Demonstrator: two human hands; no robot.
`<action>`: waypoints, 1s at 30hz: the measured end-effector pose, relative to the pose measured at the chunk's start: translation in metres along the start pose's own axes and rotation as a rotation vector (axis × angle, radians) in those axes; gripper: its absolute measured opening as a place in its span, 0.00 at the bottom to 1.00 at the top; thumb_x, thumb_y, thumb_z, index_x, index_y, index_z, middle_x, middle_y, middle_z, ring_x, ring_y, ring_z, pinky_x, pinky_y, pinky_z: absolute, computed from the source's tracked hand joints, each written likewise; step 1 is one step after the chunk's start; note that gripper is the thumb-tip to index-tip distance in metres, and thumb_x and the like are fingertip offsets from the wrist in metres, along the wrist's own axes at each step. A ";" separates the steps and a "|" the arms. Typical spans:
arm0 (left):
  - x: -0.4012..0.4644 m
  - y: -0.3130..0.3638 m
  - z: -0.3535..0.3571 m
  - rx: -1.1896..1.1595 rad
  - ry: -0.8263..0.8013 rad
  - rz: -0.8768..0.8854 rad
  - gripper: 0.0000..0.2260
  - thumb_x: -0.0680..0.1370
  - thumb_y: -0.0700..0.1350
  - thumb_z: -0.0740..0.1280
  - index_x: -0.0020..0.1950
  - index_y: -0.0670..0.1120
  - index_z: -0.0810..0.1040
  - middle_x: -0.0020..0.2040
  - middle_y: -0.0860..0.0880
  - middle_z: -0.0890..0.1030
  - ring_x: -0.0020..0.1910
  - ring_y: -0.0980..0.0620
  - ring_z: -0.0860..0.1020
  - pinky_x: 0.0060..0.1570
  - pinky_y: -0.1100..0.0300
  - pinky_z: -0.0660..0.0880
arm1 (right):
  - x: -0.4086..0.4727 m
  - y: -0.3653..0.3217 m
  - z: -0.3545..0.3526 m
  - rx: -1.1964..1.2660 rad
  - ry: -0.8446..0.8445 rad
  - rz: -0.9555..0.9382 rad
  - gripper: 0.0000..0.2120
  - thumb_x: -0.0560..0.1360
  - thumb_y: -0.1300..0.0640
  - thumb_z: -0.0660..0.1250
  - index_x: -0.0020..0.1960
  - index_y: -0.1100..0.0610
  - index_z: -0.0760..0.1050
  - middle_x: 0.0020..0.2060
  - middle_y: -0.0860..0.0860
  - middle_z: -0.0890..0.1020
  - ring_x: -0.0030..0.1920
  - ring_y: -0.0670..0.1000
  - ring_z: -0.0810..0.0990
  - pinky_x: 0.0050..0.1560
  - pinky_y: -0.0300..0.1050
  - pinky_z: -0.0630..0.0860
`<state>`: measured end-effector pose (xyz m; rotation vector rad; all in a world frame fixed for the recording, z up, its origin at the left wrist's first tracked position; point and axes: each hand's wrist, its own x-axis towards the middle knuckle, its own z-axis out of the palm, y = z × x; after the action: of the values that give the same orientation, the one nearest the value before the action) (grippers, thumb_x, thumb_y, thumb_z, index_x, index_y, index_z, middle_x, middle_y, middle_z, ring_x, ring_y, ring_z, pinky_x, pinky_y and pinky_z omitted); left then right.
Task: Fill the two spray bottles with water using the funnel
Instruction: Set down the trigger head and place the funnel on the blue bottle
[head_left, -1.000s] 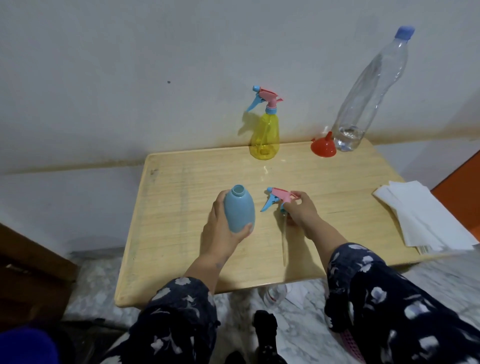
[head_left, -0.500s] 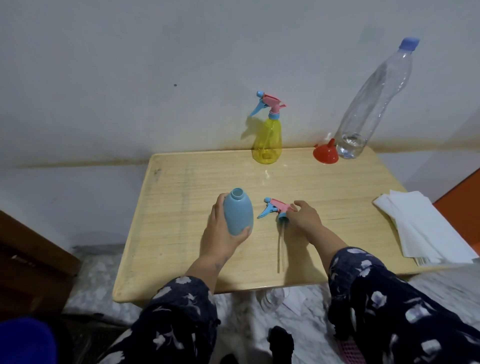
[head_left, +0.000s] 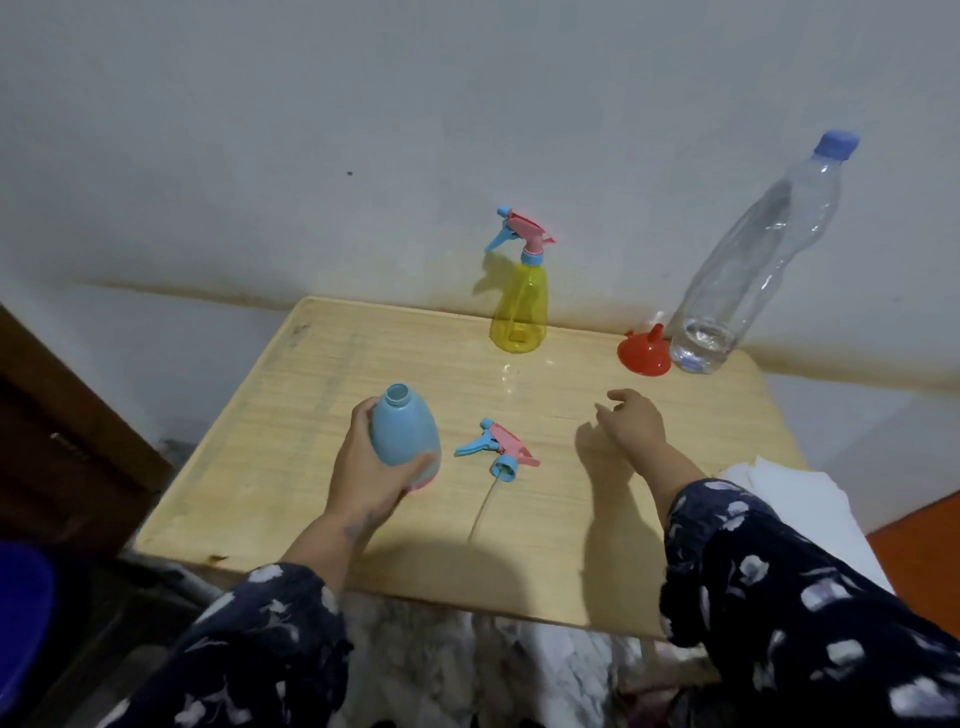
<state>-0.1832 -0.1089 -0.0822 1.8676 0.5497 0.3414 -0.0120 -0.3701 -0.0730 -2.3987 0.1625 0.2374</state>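
Blue bottle opened and held, free hand heading for the funnel.

Head view: the left hand had its grip wrapped round the blue bottle, a smooth, opaque, egg-shaped plastic body standing uncapped on the pale wood-grain desk. Just right of that bottle lay its pink-and-blue trigger head, thin dip tube trailing toward the near edge. Further right of the bottle the right hand hovered, grip loosely spread and empty. Behind it stood the red cone funnel, touching or just beside the clear, ribbed water bottle, nearly empty. The translucent yellow bottle, capped, stood behind the blue bottle. Next, I judged: seat the funnel in the open neck.
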 end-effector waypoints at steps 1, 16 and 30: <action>-0.001 0.000 0.004 0.008 0.034 -0.004 0.37 0.65 0.42 0.80 0.67 0.56 0.63 0.61 0.51 0.72 0.55 0.50 0.73 0.38 0.66 0.71 | 0.008 0.002 -0.004 0.005 0.007 -0.019 0.22 0.76 0.58 0.64 0.69 0.59 0.69 0.65 0.60 0.74 0.63 0.60 0.74 0.60 0.49 0.70; -0.004 -0.006 0.026 -0.014 0.155 -0.035 0.37 0.67 0.41 0.79 0.54 0.78 0.63 0.55 0.62 0.75 0.49 0.67 0.75 0.46 0.63 0.73 | 0.115 0.031 -0.002 0.145 0.340 -0.060 0.36 0.70 0.50 0.72 0.72 0.59 0.61 0.67 0.57 0.70 0.67 0.58 0.70 0.68 0.56 0.68; -0.003 -0.010 0.024 0.008 0.153 -0.043 0.36 0.68 0.43 0.79 0.60 0.73 0.63 0.58 0.65 0.75 0.54 0.66 0.77 0.46 0.69 0.76 | 0.128 0.025 0.001 0.159 0.404 -0.093 0.30 0.67 0.46 0.75 0.64 0.54 0.69 0.61 0.54 0.77 0.61 0.58 0.75 0.67 0.56 0.69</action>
<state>-0.1760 -0.1266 -0.1002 1.8446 0.6945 0.4567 0.1085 -0.3944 -0.1171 -2.2619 0.2434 -0.2961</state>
